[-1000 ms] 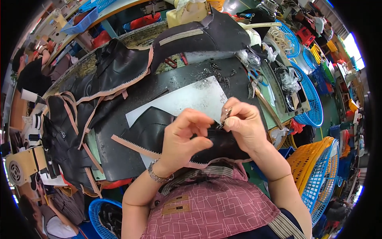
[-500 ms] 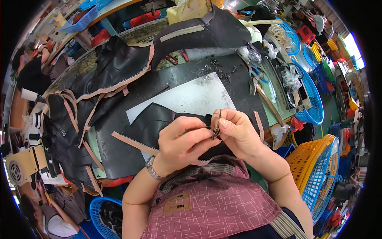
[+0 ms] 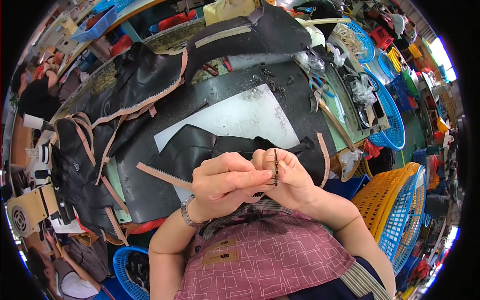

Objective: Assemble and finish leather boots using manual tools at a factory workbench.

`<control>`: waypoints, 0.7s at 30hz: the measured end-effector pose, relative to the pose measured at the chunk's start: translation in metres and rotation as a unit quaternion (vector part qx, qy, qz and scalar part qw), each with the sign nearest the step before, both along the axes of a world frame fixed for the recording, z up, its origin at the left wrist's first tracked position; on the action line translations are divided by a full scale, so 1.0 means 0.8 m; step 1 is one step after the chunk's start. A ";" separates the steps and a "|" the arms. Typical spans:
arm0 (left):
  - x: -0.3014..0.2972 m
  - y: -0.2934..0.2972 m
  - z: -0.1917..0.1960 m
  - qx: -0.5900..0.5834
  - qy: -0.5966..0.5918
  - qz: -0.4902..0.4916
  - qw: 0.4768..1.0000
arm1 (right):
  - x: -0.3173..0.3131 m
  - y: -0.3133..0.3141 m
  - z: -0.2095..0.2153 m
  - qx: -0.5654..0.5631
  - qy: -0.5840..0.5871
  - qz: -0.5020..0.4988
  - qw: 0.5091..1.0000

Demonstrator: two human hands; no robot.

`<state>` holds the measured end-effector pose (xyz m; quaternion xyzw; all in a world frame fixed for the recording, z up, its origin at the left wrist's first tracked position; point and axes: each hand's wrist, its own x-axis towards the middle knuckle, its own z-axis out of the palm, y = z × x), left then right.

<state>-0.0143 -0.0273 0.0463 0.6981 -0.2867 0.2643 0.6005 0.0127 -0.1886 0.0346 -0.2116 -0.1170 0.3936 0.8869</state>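
As we look just below the centre of the frame, we find a slim dark metal piece [image 3: 276,167] standing nearly upright in the right hand [image 3: 292,182], whose fingers are closed to a narrow pinch of thumb and forefinger. On its left side the left hand [image 3: 222,177] has its fingers bent and bunched, the tips at the piece; we cannot tell whether they grip it or only touch it, since the thumb is largely hidden.

We judge the chief hazard to be a slip: so narrow a piece, borne on fingertips, could twist or spring loose if pressed unevenly. Were it dropped onto the black leather piece [image 3: 187,150] spread behind the hands, we should be searching for dark upon dark. The leather's pink toothed edging [image 3: 165,176], left of centre, could snag on the wristwatch [image 3: 189,212] if the left arm swept outward. A tug on the leather might also shift the white sheet [image 3: 240,117] partly beneath it on the dark counter [image 3: 145,195].

Farther out, at upper centre, we note loose small metal parts [image 3: 269,80], easily scattered by a careless reach; to their right, the blue-handled scissors [image 3: 317,85] and a wooden-handled tool [image 3: 338,125] could be knocked by a straying forearm.
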 end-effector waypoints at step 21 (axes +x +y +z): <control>0.033 0.035 -0.011 0.283 0.183 0.039 0.941 | -0.017 -0.056 -0.030 -0.364 -0.252 -0.125 0.888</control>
